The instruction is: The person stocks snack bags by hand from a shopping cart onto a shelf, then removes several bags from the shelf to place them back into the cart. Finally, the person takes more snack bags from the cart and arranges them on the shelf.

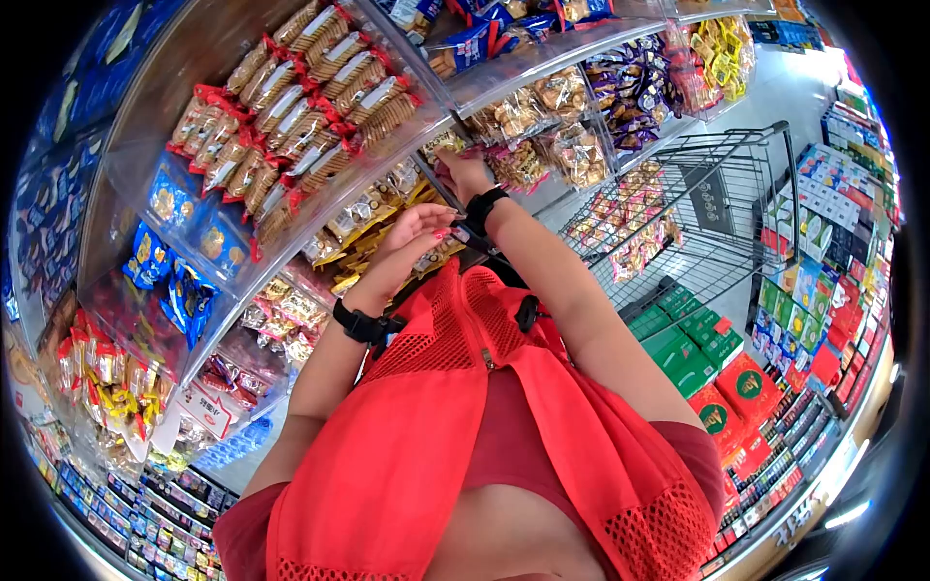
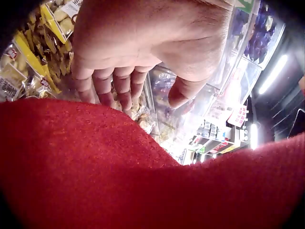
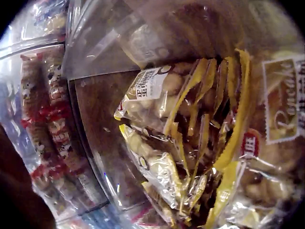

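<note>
In the head view my right hand (image 1: 468,174) reaches into the shelf, its fingers bent at a small snack packet (image 1: 445,143). Clear packets with yellow edges (image 3: 190,105) stand in a row in a clear plastic bin in the right wrist view. Close to that camera, a packet (image 3: 281,105) carries a "Pancake" label. My left hand (image 1: 415,232) hovers beside the right wrist, near the yellow-edged packets (image 1: 373,228). Its fingers (image 2: 123,83) are loosely bent and hold nothing, with the thumb apart, in the left wrist view. The right fingertips are partly hidden.
Clear dividers separate bins of red-ended biscuit packs (image 1: 310,107), blue bags (image 1: 174,281) and purple packets (image 1: 635,92). A wire shopping cart (image 1: 717,194) with pink-and-white packets stands at the right. Green boxes (image 1: 678,339) and red boxes (image 1: 736,397) are stacked near it.
</note>
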Action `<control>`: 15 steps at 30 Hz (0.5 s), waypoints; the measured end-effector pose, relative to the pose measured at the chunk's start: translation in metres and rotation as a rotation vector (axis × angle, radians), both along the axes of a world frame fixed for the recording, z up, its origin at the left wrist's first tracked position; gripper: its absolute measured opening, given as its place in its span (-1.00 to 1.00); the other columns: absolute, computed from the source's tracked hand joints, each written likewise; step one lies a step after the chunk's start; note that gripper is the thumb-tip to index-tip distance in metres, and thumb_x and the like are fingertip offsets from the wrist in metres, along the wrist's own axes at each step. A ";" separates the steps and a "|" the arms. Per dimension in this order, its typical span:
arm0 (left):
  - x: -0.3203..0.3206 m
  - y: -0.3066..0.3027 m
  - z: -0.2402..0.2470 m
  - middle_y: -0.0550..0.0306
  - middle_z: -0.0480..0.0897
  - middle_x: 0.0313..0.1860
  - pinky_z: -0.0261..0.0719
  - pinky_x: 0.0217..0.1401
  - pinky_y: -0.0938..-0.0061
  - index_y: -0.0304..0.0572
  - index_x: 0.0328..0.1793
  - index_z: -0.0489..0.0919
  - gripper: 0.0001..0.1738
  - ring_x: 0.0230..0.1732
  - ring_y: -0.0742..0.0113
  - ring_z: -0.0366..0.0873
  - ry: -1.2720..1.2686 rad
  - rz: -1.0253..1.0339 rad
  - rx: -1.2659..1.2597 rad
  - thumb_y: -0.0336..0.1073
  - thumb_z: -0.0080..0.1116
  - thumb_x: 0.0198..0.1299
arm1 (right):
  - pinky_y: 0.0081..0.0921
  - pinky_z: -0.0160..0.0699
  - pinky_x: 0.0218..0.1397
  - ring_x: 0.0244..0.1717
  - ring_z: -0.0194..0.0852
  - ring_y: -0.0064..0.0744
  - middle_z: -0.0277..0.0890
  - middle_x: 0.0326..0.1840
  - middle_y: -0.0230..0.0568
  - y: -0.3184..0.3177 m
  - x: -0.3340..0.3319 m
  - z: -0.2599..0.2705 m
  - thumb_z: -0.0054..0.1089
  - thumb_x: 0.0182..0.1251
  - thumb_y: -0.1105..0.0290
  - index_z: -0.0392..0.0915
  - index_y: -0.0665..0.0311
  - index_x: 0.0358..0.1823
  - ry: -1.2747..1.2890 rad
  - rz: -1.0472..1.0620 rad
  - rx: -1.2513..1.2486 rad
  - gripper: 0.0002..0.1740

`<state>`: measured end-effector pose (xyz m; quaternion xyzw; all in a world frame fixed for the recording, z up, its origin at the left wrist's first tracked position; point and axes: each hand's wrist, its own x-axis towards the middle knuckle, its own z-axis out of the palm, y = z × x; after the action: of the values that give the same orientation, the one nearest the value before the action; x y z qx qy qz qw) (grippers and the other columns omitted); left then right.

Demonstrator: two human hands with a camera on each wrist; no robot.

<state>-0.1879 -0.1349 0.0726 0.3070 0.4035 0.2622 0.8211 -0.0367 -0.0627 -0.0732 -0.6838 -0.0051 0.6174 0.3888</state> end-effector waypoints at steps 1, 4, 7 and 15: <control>0.004 0.004 0.004 0.04 0.47 0.30 0.37 0.36 0.37 -0.23 0.37 0.30 -0.54 0.27 0.29 0.44 -0.003 -0.014 0.004 -0.33 -0.03 0.37 | -0.36 0.60 -0.35 -0.37 0.52 -0.36 0.50 -0.24 -0.21 -0.002 0.001 0.002 0.49 0.12 0.37 0.24 0.25 0.05 -0.049 0.015 -0.010 -0.40; 0.013 0.012 0.008 0.06 0.46 0.30 0.35 0.38 0.38 -0.21 0.36 0.31 -0.54 0.28 0.30 0.43 -0.013 -0.050 0.001 -0.31 -0.03 0.36 | -0.37 0.61 -0.35 -0.31 0.56 -0.33 0.52 -0.17 -0.09 -0.005 0.014 -0.013 0.53 0.07 0.28 0.20 0.42 0.13 0.056 0.123 -0.021 -0.25; 0.022 0.018 0.011 0.09 0.47 0.29 0.35 0.36 0.40 -0.19 0.35 0.32 -0.55 0.29 0.32 0.42 -0.030 -0.078 0.032 -0.32 -0.04 0.36 | -0.44 0.56 -0.41 -0.43 0.53 -0.39 0.55 -0.32 -0.15 -0.006 0.019 -0.016 0.53 0.07 0.21 0.34 0.49 0.00 -0.021 0.265 -0.038 -0.34; 0.040 0.007 0.013 0.08 0.48 0.28 0.37 0.32 0.44 -0.19 0.34 0.33 -0.57 0.28 0.34 0.43 0.017 -0.146 0.066 -0.34 -0.04 0.36 | -0.41 0.29 -0.61 -0.60 0.40 -0.49 0.45 -0.60 -0.36 -0.029 0.046 -0.014 0.40 0.18 0.20 0.55 0.34 -0.38 0.107 0.514 0.189 -0.68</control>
<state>-0.1481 -0.1277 0.0853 0.3645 0.3782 0.2121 0.8241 0.0092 -0.0915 -0.0870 -0.5870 -0.2155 0.7279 0.2814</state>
